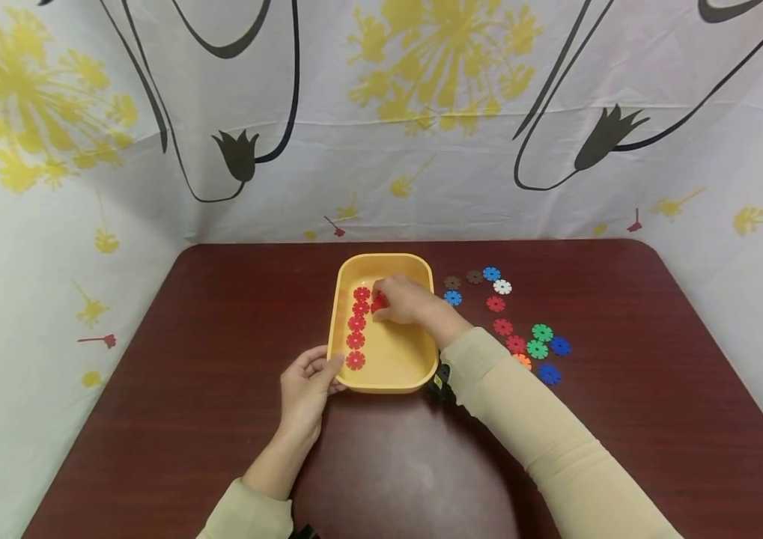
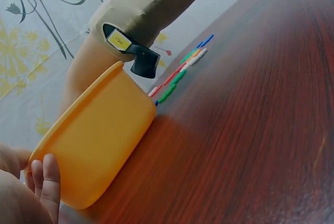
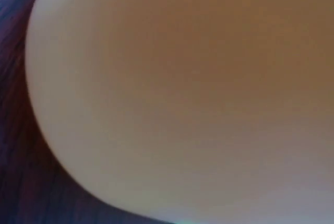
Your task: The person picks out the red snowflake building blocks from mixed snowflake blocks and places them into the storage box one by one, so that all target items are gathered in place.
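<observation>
Over a table (image 1: 219,322), left grip (image 1: 307,385) pinches a tray (image 1: 401,359), right grip (image 1: 404,299) a red disc (image 1: 377,303); wrist label (image 2: 119,40) illegible.

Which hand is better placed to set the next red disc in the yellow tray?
Right hand, most likely: it pinches a red disc inside the yellow tray, beside the row of red discs. The left hand is occupied, gripping the tray's rim.
</observation>
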Demonstrator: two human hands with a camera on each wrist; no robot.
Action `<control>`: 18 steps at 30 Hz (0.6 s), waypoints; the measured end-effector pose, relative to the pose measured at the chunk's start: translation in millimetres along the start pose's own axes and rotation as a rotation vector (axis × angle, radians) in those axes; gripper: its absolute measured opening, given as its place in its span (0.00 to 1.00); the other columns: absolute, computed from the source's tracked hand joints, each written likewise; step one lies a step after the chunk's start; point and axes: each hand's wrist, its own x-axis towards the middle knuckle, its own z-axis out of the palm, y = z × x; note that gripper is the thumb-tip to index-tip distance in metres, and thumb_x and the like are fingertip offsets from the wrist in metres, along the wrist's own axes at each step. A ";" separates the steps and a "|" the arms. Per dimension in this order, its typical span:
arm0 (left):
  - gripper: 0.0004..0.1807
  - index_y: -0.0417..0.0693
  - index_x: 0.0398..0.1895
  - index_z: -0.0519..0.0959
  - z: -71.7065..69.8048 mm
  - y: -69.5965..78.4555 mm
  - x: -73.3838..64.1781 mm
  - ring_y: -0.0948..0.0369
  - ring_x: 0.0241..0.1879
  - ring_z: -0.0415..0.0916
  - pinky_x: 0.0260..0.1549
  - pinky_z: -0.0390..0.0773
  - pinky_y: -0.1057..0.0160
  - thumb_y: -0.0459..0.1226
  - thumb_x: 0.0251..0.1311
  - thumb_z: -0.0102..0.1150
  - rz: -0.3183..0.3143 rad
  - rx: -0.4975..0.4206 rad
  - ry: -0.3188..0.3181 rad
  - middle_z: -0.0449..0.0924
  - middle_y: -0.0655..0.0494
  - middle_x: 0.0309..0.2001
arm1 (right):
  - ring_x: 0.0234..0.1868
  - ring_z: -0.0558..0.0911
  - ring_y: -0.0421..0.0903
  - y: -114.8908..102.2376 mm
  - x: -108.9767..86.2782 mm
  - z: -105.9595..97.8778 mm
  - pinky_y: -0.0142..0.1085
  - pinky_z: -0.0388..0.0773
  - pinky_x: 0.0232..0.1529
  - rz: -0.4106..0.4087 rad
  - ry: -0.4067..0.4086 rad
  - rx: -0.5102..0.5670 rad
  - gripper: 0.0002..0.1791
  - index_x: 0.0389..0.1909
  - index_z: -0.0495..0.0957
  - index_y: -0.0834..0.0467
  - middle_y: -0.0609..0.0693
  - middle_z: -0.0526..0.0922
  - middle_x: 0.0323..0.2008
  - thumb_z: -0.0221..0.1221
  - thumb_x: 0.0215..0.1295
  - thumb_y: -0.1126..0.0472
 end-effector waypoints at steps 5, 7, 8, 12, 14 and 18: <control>0.18 0.30 0.52 0.77 1.6 -0.8 -0.1 0.64 0.20 0.78 0.25 0.85 0.67 0.29 0.62 0.68 -0.003 0.000 0.001 0.78 0.53 0.28 | 0.38 0.75 0.47 0.5 -1.2 -1.4 0.38 0.76 0.44 0.002 -0.012 -0.044 0.18 0.51 0.81 0.61 0.51 0.79 0.36 0.68 0.67 0.55; 0.18 0.31 0.52 0.77 2.1 -0.7 -0.3 0.64 0.20 0.78 0.25 0.85 0.67 0.29 0.62 0.68 -0.001 0.003 -0.001 0.78 0.53 0.28 | 0.35 0.75 0.46 1.3 -2.4 -3.1 0.37 0.76 0.41 -0.009 -0.002 -0.034 0.18 0.51 0.80 0.60 0.50 0.78 0.34 0.68 0.67 0.55; 0.18 0.31 0.52 0.77 2.4 -0.6 -0.3 0.64 0.21 0.78 0.25 0.85 0.67 0.29 0.62 0.68 0.000 0.002 -0.002 0.78 0.53 0.28 | 0.33 0.76 0.46 2.0 -3.4 -4.5 0.38 0.77 0.39 -0.016 0.006 -0.013 0.18 0.52 0.80 0.61 0.50 0.79 0.32 0.67 0.67 0.55; 0.18 0.31 0.53 0.76 2.6 0.0 -0.7 0.64 0.21 0.77 0.25 0.85 0.67 0.30 0.63 0.68 0.000 0.001 -0.006 0.78 0.52 0.28 | 0.29 0.79 0.44 6.3 -8.5 -11.7 0.38 0.79 0.34 -0.084 0.077 0.072 0.19 0.55 0.79 0.62 0.49 0.81 0.29 0.65 0.69 0.55; 0.18 0.31 0.53 0.76 2.4 0.0 -0.7 0.64 0.21 0.77 0.25 0.85 0.67 0.30 0.63 0.68 0.000 -0.003 -0.007 0.78 0.52 0.28 | 0.28 0.79 0.44 9.2 -12.0 -15.9 0.38 0.79 0.34 -0.125 0.125 0.105 0.20 0.56 0.79 0.63 0.49 0.82 0.29 0.64 0.70 0.55; 0.18 0.31 0.52 0.76 1.7 -0.3 -0.4 0.64 0.20 0.78 0.24 0.85 0.67 0.30 0.62 0.68 0.003 -0.005 -0.005 0.78 0.53 0.28 | 0.29 0.78 0.44 17.9 -19.3 -23.2 0.38 0.78 0.33 -0.182 0.228 0.148 0.17 0.55 0.81 0.63 0.50 0.82 0.33 0.62 0.73 0.56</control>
